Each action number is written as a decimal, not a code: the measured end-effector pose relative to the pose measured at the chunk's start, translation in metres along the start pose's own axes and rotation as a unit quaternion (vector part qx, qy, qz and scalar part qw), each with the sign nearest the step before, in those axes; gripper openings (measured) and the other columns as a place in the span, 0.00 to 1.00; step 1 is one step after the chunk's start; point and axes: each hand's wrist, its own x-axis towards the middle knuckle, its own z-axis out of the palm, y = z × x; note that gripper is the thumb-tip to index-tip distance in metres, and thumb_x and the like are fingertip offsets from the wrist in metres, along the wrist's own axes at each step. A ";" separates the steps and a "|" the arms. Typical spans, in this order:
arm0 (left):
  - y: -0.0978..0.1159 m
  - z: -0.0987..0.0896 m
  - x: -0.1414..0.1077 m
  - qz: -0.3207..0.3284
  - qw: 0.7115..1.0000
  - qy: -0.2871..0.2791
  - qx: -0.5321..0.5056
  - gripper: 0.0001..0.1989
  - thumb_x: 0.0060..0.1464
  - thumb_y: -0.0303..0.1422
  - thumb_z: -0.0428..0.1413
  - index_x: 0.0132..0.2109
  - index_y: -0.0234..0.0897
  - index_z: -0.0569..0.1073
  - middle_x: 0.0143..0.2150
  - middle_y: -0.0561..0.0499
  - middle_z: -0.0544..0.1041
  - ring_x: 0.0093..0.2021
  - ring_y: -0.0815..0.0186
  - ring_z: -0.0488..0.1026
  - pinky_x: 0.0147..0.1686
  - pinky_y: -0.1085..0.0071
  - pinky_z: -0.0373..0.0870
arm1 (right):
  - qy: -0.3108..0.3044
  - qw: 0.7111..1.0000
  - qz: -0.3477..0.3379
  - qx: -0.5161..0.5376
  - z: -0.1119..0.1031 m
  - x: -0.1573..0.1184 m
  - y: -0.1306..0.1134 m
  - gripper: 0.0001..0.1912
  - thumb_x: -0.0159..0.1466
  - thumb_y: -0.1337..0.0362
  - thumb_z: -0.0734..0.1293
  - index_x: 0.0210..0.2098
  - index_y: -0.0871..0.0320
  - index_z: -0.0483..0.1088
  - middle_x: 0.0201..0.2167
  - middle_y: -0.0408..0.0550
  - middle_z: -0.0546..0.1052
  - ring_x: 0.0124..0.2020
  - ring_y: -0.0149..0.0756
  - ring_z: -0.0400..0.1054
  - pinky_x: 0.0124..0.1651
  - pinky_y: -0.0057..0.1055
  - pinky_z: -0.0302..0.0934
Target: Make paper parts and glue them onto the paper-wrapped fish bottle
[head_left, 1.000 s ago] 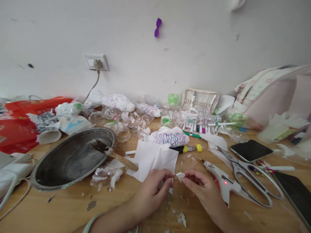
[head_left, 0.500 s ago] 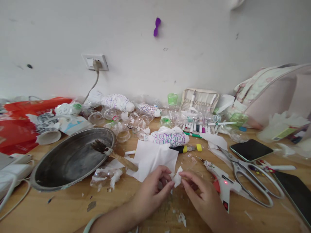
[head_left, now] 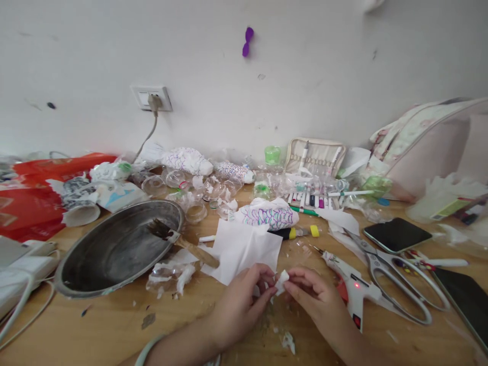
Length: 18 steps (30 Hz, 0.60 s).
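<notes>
A small crumpled piece of white paper (head_left: pixel 281 282) is between my two hands, low in the middle of the view. My left hand (head_left: pixel 249 295) pinches at its left side, fingertips together. My right hand (head_left: pixel 310 292) grips its right side between thumb and fingers. Just beyond them a flat white sheet (head_left: pixel 244 249) lies on the wooden table. Behind the sheet is a white paper-covered shape with purple and green scale lines (head_left: pixel 267 215). A white glue gun (head_left: pixel 353 287) with a red light lies to the right of my right hand.
At left is a metal basin (head_left: pixel 118 254) with a wooden-handled brush (head_left: pixel 196 251). Large scissors (head_left: pixel 396 284) and a phone (head_left: pixel 397 235) lie right. Farther back are plastic bottle pieces, markers (head_left: pixel 310 199), a pink bag (head_left: pixel 438 147) and a red plastic bag (head_left: pixel 30 208).
My fingers have shifted slightly around the small paper piece, and the right fingers curl closer over it. The whole scene sits slightly farther right in the view.
</notes>
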 end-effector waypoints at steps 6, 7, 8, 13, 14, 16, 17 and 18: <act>0.000 -0.002 0.002 0.033 0.998 0.047 -0.006 0.07 0.58 0.33 0.48 0.44 0.38 0.65 0.41 0.47 0.70 0.42 0.62 0.67 0.43 0.66 0.65 | 0.063 0.986 -0.127 -0.087 -0.005 0.000 -0.009 0.05 0.60 0.67 0.65 0.31 0.52 0.72 0.26 0.41 0.70 0.26 0.29 0.63 0.27 0.24 0.57; -0.001 -0.002 0.003 0.031 0.998 0.047 -0.022 0.07 0.59 0.34 0.47 0.43 0.38 0.65 0.40 0.48 0.70 0.42 0.62 0.67 0.44 0.65 0.64 | 0.066 0.982 -0.144 -0.099 -0.005 -0.001 -0.011 0.06 0.60 0.68 0.64 0.32 0.52 0.72 0.25 0.40 0.70 0.25 0.28 0.62 0.27 0.24 0.56; -0.001 -0.002 0.003 0.024 0.998 0.041 -0.043 0.07 0.60 0.35 0.46 0.42 0.38 0.65 0.39 0.48 0.70 0.41 0.62 0.67 0.43 0.65 0.64 | 0.068 0.979 -0.160 -0.108 -0.005 -0.003 -0.012 0.07 0.60 0.69 0.64 0.33 0.51 0.73 0.25 0.40 0.70 0.24 0.28 0.62 0.27 0.23 0.55; 0.000 0.003 0.006 -0.024 0.979 0.011 -0.202 0.13 0.58 0.44 0.49 0.42 0.38 0.63 0.33 0.53 0.67 0.34 0.65 0.65 0.38 0.68 0.64 | 0.033 0.961 -0.212 -0.175 -0.004 -0.007 -0.016 0.09 0.62 0.72 0.61 0.36 0.54 0.71 0.29 0.42 0.72 0.24 0.27 0.64 0.26 0.23 0.58; 0.000 0.003 0.007 -0.033 0.974 0.006 -0.225 0.14 0.57 0.45 0.50 0.42 0.38 0.63 0.32 0.54 0.67 0.34 0.66 0.65 0.37 0.68 0.64 | 0.024 0.958 -0.217 -0.187 -0.004 -0.007 -0.017 0.09 0.62 0.72 0.61 0.36 0.54 0.71 0.29 0.43 0.72 0.25 0.28 0.65 0.27 0.23 0.59; 0.002 0.004 0.008 -0.050 0.967 0.001 -0.250 0.16 0.54 0.47 0.52 0.40 0.39 0.63 0.31 0.55 0.66 0.33 0.67 0.65 0.36 0.69 0.64 | 0.012 0.955 -0.222 -0.197 -0.004 -0.007 -0.017 0.09 0.62 0.72 0.60 0.36 0.55 0.70 0.28 0.43 0.72 0.25 0.29 0.65 0.27 0.25 0.60; 0.002 0.003 0.008 -0.054 0.966 -0.001 -0.252 0.17 0.53 0.47 0.53 0.39 0.39 0.64 0.30 0.56 0.66 0.32 0.67 0.65 0.36 0.69 0.64 | 0.004 0.954 -0.224 -0.200 -0.004 -0.006 -0.017 0.09 0.62 0.72 0.60 0.36 0.55 0.70 0.29 0.44 0.72 0.25 0.30 0.65 0.28 0.25 0.60; 0.003 0.002 0.009 -0.056 0.966 -0.003 -0.251 0.17 0.52 0.47 0.54 0.38 0.38 0.64 0.30 0.56 0.66 0.32 0.67 0.65 0.35 0.70 0.64 | -0.005 0.952 -0.227 -0.205 -0.004 -0.006 -0.017 0.09 0.63 0.72 0.60 0.37 0.56 0.70 0.30 0.44 0.73 0.26 0.30 0.66 0.29 0.26 0.60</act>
